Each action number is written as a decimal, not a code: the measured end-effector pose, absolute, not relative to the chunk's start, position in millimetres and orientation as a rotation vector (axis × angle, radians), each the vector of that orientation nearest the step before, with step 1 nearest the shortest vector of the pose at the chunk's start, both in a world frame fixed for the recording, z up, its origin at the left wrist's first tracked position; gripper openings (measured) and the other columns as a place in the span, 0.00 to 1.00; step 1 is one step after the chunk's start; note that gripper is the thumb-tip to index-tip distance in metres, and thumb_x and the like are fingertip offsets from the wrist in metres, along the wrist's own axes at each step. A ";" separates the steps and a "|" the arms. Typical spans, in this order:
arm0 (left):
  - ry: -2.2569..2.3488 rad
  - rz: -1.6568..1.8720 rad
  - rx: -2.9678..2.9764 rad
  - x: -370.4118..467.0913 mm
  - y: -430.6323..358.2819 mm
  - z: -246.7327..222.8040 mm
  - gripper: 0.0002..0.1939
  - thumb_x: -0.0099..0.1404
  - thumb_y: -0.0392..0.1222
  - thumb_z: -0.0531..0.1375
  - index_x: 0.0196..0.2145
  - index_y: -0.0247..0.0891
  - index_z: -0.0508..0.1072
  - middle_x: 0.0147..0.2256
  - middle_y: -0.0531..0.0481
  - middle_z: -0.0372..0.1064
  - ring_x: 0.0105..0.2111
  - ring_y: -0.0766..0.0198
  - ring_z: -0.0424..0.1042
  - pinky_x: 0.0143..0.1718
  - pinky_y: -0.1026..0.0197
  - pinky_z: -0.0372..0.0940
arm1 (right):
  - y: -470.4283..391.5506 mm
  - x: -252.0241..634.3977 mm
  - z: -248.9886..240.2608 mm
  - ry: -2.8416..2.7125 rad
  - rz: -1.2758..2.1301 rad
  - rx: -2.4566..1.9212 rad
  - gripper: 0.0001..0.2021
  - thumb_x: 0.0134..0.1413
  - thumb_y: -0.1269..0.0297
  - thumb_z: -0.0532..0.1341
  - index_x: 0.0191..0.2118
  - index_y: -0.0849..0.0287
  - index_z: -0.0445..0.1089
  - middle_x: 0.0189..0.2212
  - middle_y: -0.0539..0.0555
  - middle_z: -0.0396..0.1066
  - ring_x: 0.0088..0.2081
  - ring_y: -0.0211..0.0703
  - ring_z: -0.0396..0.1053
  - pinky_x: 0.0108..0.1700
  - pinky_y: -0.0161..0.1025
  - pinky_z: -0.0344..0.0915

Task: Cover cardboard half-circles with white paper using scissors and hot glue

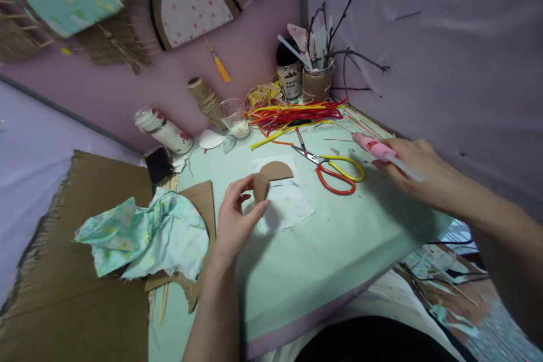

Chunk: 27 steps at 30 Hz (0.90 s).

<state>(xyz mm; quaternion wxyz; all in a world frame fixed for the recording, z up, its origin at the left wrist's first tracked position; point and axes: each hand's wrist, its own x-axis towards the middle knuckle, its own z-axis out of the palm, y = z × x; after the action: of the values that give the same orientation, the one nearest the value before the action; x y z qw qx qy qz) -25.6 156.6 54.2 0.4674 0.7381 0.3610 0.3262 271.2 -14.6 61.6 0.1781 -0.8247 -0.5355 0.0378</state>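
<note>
In my left hand (pixel 237 212) is a small piece of brown cardboard (pixel 261 188), pinched between thumb and fingers above a white fabric piece (pixel 292 203). Just behind it, a half-round cardboard piece (pixel 278 170) lies flat on the fabric's far part. My right hand (pixel 409 161) grips a pink glue gun (pixel 373 146) at the right side of the table, with a clear glue stick (pixel 409 169) sticking out of its back end. Between the hands lie scissors (pixel 316 159) with one red and one yellow handle loop, blades toward the far left.
Red and yellow pipe cleaners (pixel 297 116) lie at the back, near a jar of twigs (pixel 318 82), a tin (pixel 291 79), a plastic cup (pixel 237 121) and a twine spool (pixel 206 102). A white bottle (pixel 163 130), crumpled green fabric (pixel 148 235) and large cardboard (pixel 76 271) are on the left.
</note>
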 end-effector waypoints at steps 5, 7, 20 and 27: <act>0.869 0.618 2.294 -13.0 143.0 52.5 0.26 0.54 0.40 0.67 0.52 0.44 0.72 0.48 0.44 0.66 0.50 0.51 0.66 0.54 0.47 0.62 | -28.7 297.7 31.2 -1.658 -0.062 -2.634 0.19 0.67 0.63 0.44 0.47 0.71 0.66 0.40 0.74 0.70 0.41 0.60 0.65 0.47 0.51 0.58; 0.872 0.558 2.325 -10.4 140.9 44.6 0.27 0.54 0.39 0.66 0.53 0.44 0.72 0.48 0.43 0.67 0.50 0.49 0.66 0.53 0.46 0.61 | -32.9 301.9 23.2 -1.700 -0.114 -2.661 0.20 0.67 0.63 0.43 0.48 0.71 0.66 0.40 0.74 0.69 0.42 0.60 0.64 0.47 0.51 0.57; 0.873 0.486 2.257 -16.8 139.0 23.3 0.38 0.52 0.39 0.69 0.60 0.47 0.64 0.48 0.43 0.70 0.50 0.45 0.67 0.52 0.45 0.59 | -35.9 302.2 11.1 -1.647 -0.048 -2.766 0.23 0.67 0.61 0.45 0.57 0.71 0.63 0.50 0.75 0.66 0.49 0.65 0.63 0.48 0.52 0.60; 0.845 0.463 2.320 -12.8 135.3 23.4 0.39 0.53 0.39 0.69 0.61 0.45 0.62 0.48 0.42 0.70 0.49 0.44 0.67 0.52 0.43 0.59 | -14.7 243.3 65.0 -1.669 -0.242 -2.245 0.25 0.62 0.54 0.54 0.59 0.65 0.61 0.56 0.69 0.65 0.55 0.65 0.62 0.53 0.56 0.60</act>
<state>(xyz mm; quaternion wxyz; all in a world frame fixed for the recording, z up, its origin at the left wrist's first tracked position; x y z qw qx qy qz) -12.8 135.3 23.4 0.3097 0.8782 0.3197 0.1753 243.3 -14.7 65.0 0.1659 -0.7884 -0.5863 -0.0851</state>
